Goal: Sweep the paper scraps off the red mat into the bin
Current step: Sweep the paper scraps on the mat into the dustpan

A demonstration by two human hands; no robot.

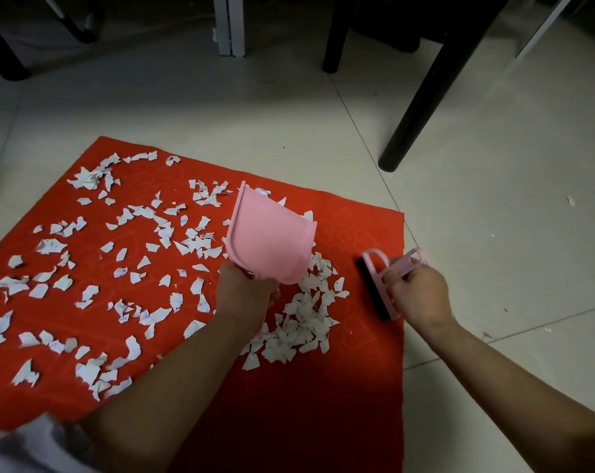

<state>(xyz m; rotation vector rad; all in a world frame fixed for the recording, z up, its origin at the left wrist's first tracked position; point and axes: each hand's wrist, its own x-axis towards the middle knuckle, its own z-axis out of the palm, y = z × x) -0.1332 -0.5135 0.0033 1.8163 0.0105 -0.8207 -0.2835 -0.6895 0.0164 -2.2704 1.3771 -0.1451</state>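
- One red mat (357,387)
- One pink dustpan (272,240)
- One pink brush (379,285)
- Paper scraps (303,322): too many to count
- Two hands: left hand (246,291), right hand (417,295)

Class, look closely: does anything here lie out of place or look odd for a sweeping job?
Yes. A few scraps lie on the floor tiles, right of the mat, so sweeping the mat alone would miss them. No bin is in view.

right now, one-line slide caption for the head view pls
Left hand holds a pink dustpan, right hand a brush, over paper scraps on red mat.
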